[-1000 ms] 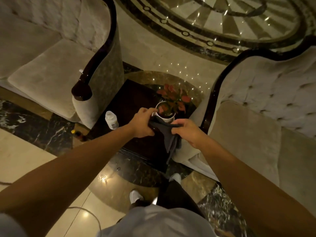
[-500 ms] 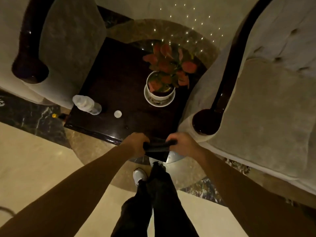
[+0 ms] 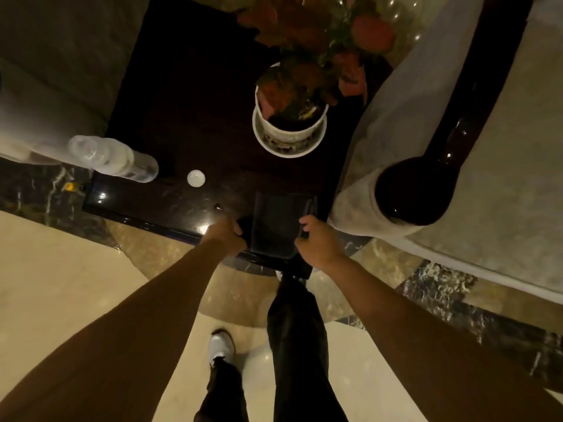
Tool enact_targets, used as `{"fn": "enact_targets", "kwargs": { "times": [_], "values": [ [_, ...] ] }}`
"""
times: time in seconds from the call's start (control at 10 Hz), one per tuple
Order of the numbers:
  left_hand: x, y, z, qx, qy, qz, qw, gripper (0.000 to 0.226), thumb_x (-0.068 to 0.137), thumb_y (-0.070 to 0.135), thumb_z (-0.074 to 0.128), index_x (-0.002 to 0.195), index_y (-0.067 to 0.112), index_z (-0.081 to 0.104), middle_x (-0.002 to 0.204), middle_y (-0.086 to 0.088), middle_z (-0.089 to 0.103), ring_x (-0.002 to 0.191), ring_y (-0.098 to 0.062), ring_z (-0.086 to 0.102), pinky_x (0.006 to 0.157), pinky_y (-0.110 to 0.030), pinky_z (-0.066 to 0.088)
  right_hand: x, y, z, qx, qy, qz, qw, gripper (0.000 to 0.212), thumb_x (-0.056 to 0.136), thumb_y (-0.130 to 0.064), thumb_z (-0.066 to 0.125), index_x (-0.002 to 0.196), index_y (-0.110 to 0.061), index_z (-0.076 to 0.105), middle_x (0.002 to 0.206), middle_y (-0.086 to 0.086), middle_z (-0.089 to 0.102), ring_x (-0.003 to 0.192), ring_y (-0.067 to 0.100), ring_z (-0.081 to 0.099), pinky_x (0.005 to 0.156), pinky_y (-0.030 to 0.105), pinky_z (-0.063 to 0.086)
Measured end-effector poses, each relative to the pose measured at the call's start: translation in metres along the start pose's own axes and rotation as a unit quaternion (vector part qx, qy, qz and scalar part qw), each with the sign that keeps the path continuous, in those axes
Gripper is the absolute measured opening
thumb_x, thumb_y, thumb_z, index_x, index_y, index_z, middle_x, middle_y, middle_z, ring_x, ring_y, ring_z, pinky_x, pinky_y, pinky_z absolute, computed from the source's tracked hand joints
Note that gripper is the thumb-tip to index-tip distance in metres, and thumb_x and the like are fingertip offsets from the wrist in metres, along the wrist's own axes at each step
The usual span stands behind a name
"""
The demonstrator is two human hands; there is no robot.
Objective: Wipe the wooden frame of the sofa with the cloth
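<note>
A dark cloth (image 3: 275,226) lies spread flat over the front edge of a dark wooden side table (image 3: 189,123). My left hand (image 3: 225,236) grips its left edge and my right hand (image 3: 316,242) grips its right edge. To the right stands a beige sofa, whose glossy dark wooden frame (image 3: 475,105) runs down the arm and ends in a round knob (image 3: 414,193) close to my right hand. A second sofa arm (image 3: 54,80) rises at the left, its wood out of view.
On the table stand a white pot (image 3: 289,132) with red-leaved plant, a clear plastic bottle (image 3: 112,158) lying near the left corner, and a small white cap (image 3: 196,178). Polished marble floor (image 3: 61,284) and my legs and a white shoe (image 3: 221,345) lie below.
The view has tilted down and closer to the table. The cloth, held bunched between both hands before, is now spread flat on the table's front edge.
</note>
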State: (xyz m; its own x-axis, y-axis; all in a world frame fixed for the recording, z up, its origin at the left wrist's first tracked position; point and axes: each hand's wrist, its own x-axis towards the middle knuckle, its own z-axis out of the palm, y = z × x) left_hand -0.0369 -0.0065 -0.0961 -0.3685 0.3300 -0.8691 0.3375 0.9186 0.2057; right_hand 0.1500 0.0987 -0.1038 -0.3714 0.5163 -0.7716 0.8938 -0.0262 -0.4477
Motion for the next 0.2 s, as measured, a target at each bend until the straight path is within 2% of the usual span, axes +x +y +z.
{"fn": "enact_targets", "kwargs": {
  "times": [0.1,0.2],
  "values": [
    [-0.035,-0.012,-0.002,0.175,-0.039,0.077,0.981,0.039,0.078,0.018,0.068,0.115,0.013,0.06,0.123,-0.013,0.058,0.108,-0.03,0.057,0.093,-0.041,0.05,-0.024,-0.003,0.022,-0.029,-0.02,-0.003,0.999,0.056,0.091,-0.016,0.06,0.144,-0.013,0.043,0.14,0.016,0.053,0.128,0.033,0.052,0.101,0.038,0.044],
    [-0.073,-0.024,-0.016,0.2,0.0,0.121,0.972,0.034,0.077,0.017,0.064,0.111,0.014,0.059,0.119,-0.013,0.061,0.107,-0.032,0.058,0.089,-0.042,0.051,-0.059,-0.025,0.026,-0.081,-0.003,-0.026,0.996,0.061,0.093,-0.018,0.055,0.15,-0.013,0.034,0.141,0.019,0.049,0.129,0.037,0.049,0.102,0.041,0.043]
  ]
}}
